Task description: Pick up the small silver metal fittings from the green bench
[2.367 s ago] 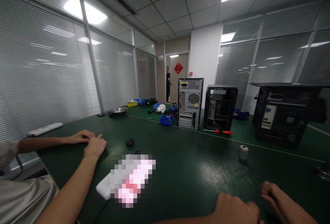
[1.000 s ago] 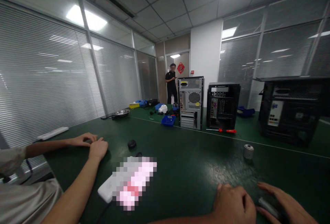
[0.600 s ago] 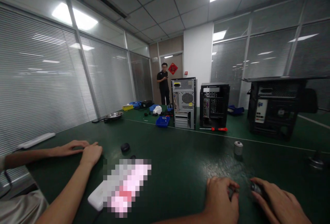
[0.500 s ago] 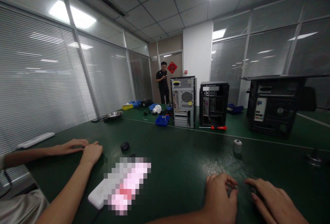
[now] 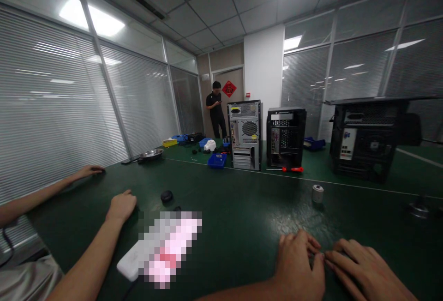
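My left hand rests low over the green table, its fingers curled and its thumb close to the index finger. Just beside it, my right hand has its fingers bent inward, with the fingertips of both hands nearly meeting. Whatever lies between the fingers is hidden or too small to name. Beyond my hands stands a small silver cylinder with a knob on top. Neither hand touches it.
A co-worker's forearms and hands lie at the left. Near them are a round black object and a white device, partly pixelated. Computer cases, a red screwdriver, a blue tray and a metal bowl stand farther back.
My hands have come closer together, the right shifting left until the fingertips nearly meet. One of the co-worker's hands has moved away from the other, toward the table's far left edge.
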A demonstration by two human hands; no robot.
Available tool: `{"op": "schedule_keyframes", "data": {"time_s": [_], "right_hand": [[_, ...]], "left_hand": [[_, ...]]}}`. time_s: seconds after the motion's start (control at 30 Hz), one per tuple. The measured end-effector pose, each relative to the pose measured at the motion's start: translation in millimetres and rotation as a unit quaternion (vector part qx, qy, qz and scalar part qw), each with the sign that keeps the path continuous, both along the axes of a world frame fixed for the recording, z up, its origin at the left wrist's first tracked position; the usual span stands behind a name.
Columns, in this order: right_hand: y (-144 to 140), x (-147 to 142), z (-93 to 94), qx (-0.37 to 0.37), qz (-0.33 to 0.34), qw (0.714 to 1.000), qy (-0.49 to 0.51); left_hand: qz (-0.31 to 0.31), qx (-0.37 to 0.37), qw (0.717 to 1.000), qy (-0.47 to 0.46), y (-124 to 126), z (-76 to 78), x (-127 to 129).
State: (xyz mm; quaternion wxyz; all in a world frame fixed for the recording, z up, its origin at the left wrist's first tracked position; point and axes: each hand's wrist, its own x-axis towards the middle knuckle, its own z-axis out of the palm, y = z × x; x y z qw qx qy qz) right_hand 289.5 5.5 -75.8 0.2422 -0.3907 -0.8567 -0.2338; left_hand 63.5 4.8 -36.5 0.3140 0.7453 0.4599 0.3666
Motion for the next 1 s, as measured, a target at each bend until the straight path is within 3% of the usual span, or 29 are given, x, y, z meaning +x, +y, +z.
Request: {"op": "schedule_keyframes", "data": {"time_s": [0.27,0.5,1.0], "right_hand": [[-9.0,-8.3,14.9,-0.030,0.007,0.999,0.025],[-10.8,-7.1,15.5,-0.079,0.012,0.996,0.042],[-10.3,-10.1,19.9,-0.091,0.054,0.994,0.032]], "left_hand": [[-0.024,0.028,0.999,0.018,-1.2,1.5,-2.7],[-0.026,0.027,0.999,0.023,-2.8,2.1,-2.5],[-0.046,0.001,0.999,0.028,-3.3,7.9,-4.2]]}}
